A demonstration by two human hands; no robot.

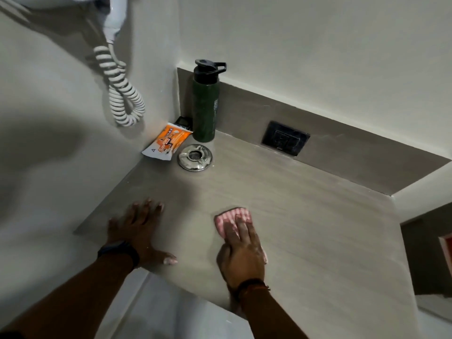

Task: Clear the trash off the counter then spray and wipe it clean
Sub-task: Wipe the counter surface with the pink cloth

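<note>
Bottle (205, 104) stands behind ashtray (195, 157) (packet (167, 143) left) on counter (305, 216).

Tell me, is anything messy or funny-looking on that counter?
One thing: an orange-and-white packet leans crookedly against the wall in the back corner, beside the steel ashtray and green bottle. It looks like leftover trash. Nothing looks spilled or broken.

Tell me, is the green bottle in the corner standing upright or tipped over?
Upright. The green bottle stands on its base on the counter, black cap on top.
</note>
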